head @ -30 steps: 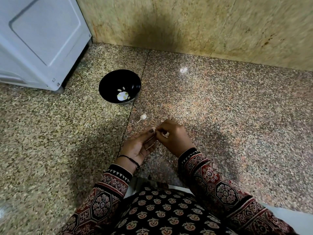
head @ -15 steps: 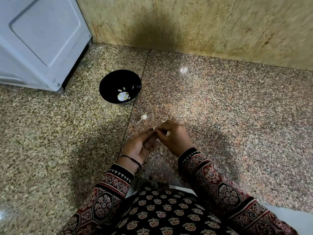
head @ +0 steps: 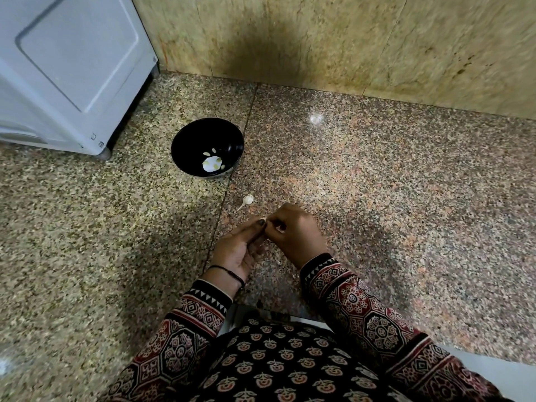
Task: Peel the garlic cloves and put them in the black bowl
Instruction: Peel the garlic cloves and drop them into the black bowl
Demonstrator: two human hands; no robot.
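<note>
You held one garlic clove [head: 262, 220] between your two hands, low over the floor [head: 377, 184] and just in front of your lap. Only a small pale tip of it showed at the fingertips.

A second one, the loose clove [head: 248, 199] with its thin stalk, lay alone on the floor just beyond your hands, between them and the black bowl [head: 188, 140]. That single bowl stood farther out on the floor. Inside it lay several peeled cloves [head: 206, 154]. Two sat apart near the middle, and the others lay on a pale patch at the bottom, too small to count for certain.

Your left hand [head: 240, 248] lay with the palm turned inward. Its thumb and fingertips were brought together, pinching the garlic clove. Your right hand [head: 295, 233] had its back upward and its fingers curled in, gripping the same clove from the other side, so the two hands touched at the fingertips. One dark thread bracelet [head: 229, 271] circled your left wrist.

A white appliance [head: 72, 68] stood at the far left, near the bowl.
</note>
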